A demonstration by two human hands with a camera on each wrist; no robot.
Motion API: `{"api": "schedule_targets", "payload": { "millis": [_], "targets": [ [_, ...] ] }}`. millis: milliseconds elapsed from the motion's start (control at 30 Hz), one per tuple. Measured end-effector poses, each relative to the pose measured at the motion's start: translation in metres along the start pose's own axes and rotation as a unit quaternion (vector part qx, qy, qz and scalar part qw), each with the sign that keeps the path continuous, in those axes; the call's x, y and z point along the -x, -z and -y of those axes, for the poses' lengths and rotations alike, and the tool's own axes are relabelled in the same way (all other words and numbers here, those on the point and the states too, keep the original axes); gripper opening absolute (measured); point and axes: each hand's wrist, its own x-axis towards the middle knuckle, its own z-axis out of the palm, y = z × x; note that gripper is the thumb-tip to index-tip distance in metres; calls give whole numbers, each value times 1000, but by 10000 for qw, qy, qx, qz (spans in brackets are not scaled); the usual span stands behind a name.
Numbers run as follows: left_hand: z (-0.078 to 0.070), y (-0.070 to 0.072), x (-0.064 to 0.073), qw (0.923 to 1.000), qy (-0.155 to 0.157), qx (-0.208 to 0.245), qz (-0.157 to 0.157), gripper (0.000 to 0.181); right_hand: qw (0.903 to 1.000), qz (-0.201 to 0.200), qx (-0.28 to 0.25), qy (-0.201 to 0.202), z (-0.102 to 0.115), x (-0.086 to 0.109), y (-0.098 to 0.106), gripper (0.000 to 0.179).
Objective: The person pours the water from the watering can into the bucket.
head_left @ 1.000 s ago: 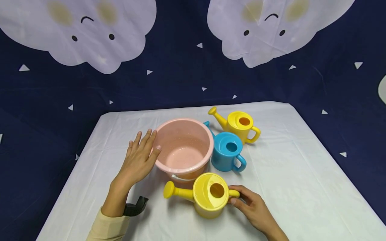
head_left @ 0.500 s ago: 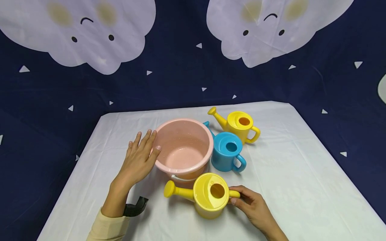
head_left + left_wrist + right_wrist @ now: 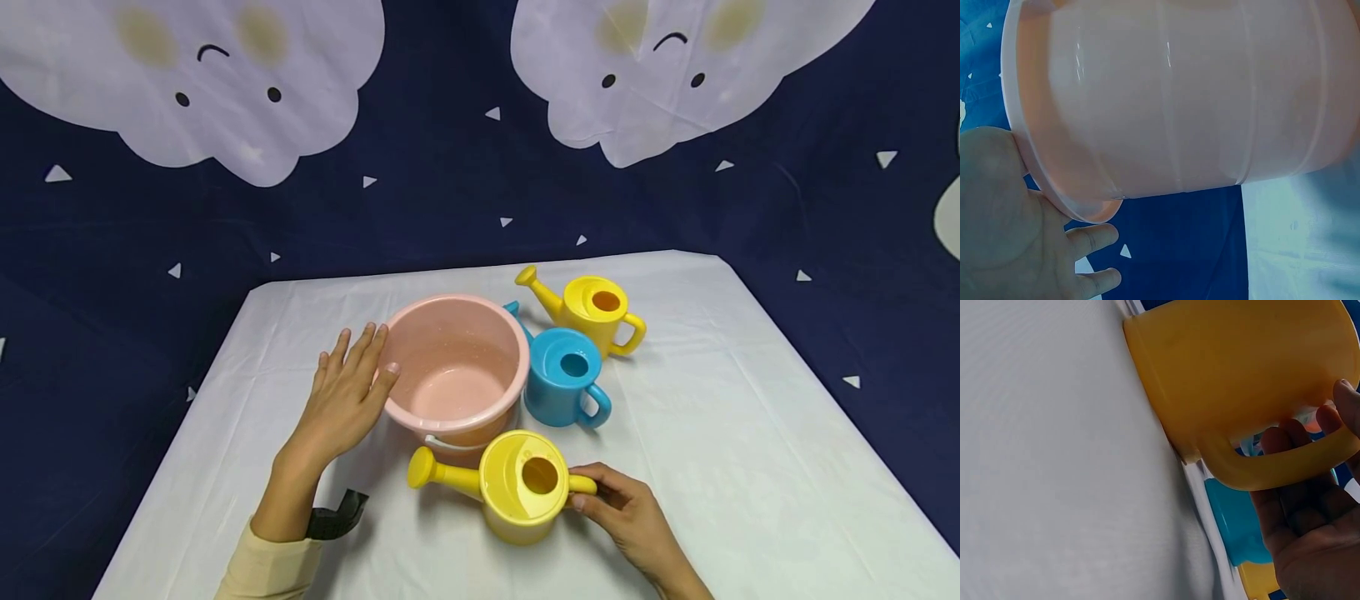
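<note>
A pink bucket (image 3: 457, 392) with a white handle stands upright near the middle of the table. My left hand (image 3: 341, 404) rests against its left rim with the fingers straight and spread; in the left wrist view the palm (image 3: 1004, 219) lies along the rim. In front of the bucket a yellow watering can (image 3: 517, 508) stands upright, its spout pointing left. My right hand (image 3: 633, 521) grips the handle at its right side. The right wrist view shows fingers (image 3: 1285, 440) curled through that handle (image 3: 1272, 469).
A blue watering can (image 3: 558, 396) stands close against the bucket's right side. Behind it is a second yellow watering can (image 3: 592, 321). A white cloth (image 3: 750, 467) covers the table, and a dark blue backdrop (image 3: 442, 217) with clouds hangs behind its far edge.
</note>
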Motion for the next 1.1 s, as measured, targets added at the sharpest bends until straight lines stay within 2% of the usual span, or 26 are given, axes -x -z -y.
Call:
{"api": "schedule_targets", "payload": {
  "millis": [433,833,1100],
  "targets": [
    [1,-1,0,10000,10,-21,20,62,9988,-49,-475,131,-2,1,-3,26],
    [1,0,0,10000,25,-14,37,62,9972,-187,-675,260,-5,-1,-5,26],
    [1,0,0,10000,3,-16,24,62,9947,-14,-962,364,-6,-1,-6,27]
  ]
}}
